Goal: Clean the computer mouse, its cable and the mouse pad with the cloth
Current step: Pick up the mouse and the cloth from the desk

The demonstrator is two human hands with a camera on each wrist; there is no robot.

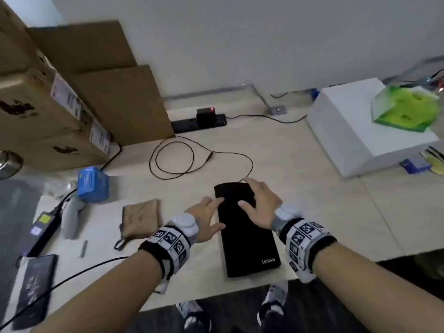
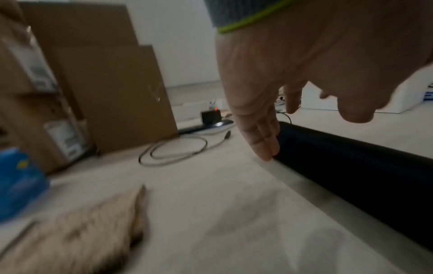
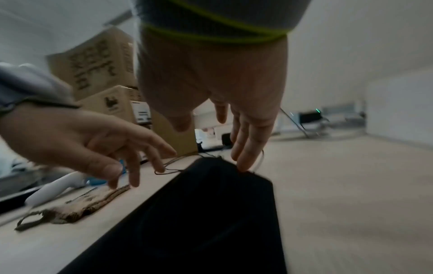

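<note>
A black Lenovo mouse pad [image 1: 247, 239] lies lengthwise on the pale table, near its front edge. My left hand [image 1: 206, 217] is open, its straight fingers [image 2: 264, 148] touching the pad's left edge [image 2: 351, 166]. My right hand [image 1: 259, 203] hovers spread over the pad's far end, fingertips [image 3: 243, 163] touching the far edge [image 3: 199, 213]. The mouse is hidden, and I cannot tell whether it sits under that hand. A thin black cable [image 1: 150, 162] runs out from there and loops to the left. A folded brown cloth [image 1: 141, 219] lies left of the pad, untouched.
Stacked cardboard boxes [image 1: 60, 92] fill the back left, with a black power strip [image 1: 199, 122] behind the cable loop. A blue box [image 1: 93, 183], a white controller [image 1: 72, 217] and a black notebook [image 1: 33, 287] lie at left. A white box [image 1: 360, 131] stands at right.
</note>
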